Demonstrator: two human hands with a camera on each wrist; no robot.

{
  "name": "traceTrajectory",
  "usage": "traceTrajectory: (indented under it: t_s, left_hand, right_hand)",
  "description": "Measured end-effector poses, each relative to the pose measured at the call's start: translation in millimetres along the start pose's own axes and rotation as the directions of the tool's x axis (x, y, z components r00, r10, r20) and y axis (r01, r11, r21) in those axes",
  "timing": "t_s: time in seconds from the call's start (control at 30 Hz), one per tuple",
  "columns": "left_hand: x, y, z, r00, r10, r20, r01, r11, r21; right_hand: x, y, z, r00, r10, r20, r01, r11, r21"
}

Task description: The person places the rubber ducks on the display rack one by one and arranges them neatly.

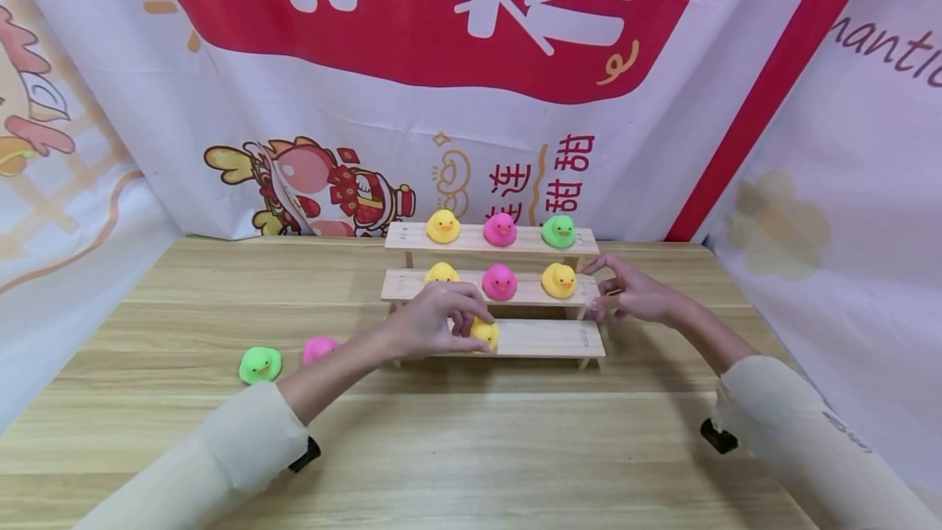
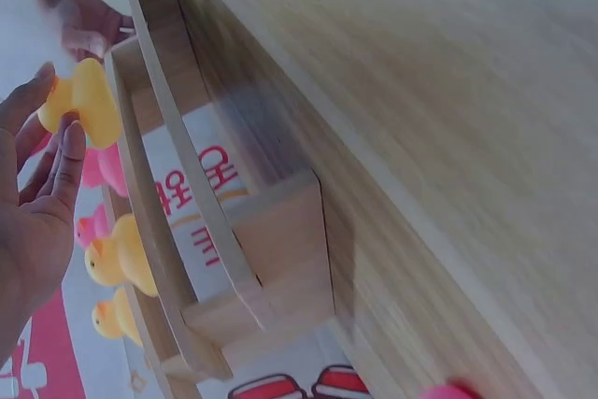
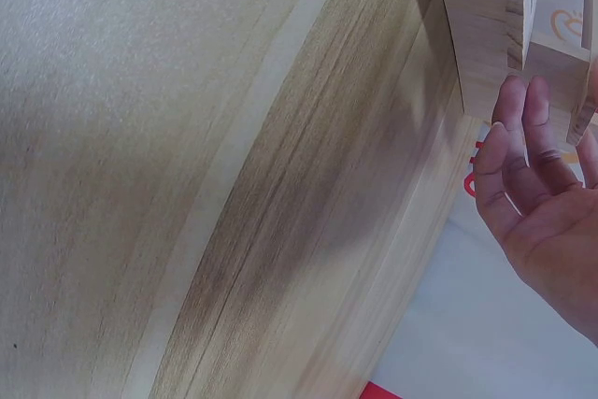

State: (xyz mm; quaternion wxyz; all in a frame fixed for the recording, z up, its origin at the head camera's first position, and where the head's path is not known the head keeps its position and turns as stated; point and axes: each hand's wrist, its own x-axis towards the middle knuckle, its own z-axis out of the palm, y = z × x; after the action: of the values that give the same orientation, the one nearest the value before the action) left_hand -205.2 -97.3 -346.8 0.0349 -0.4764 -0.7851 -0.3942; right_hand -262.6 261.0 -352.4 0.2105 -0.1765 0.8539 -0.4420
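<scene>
My left hand (image 1: 437, 321) pinches a yellow rubber duck (image 1: 486, 334) between thumb and fingertips, close over the bottom shelf of a three-tier wooden stand (image 1: 545, 337). In the left wrist view, the held duck (image 2: 86, 105) shows side-on beside the shelf edge. My right hand (image 1: 636, 293) grips the right end of the middle shelf, thumb at the front edge and index finger at the back. The middle shelf bears a yellow duck partly hidden behind my left hand, a pink duck (image 1: 500, 282) and another yellow duck (image 1: 558, 280).
On the top shelf stand a yellow duck (image 1: 443, 226), a pink duck (image 1: 500, 229) and a green duck (image 1: 558, 231). Left of the stand, a green duck (image 1: 260, 365) and a pink duck (image 1: 319, 348), partly behind my left forearm, lie on the wooden table (image 1: 471, 456). A printed cloth (image 1: 412, 129) hangs behind.
</scene>
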Motion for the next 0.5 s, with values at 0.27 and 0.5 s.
traceTrajectory:
  t_s: [0.27,0.5]
  left_hand:
    - [13.0,1.5,15.6,0.999,0.028,-0.021,-0.028,1.0,0.013]
    - [22.6,1.9,30.6,0.998,0.041,-0.037,-0.041,0.999,-0.001]
  right_hand:
    - [0.3,0.3,-0.2,1.0,-0.005,0.001,0.005,1.0,0.011]
    - [0.4,-0.5,0.0,1.0,0.003,0.003,-0.003,1.0,0.01]
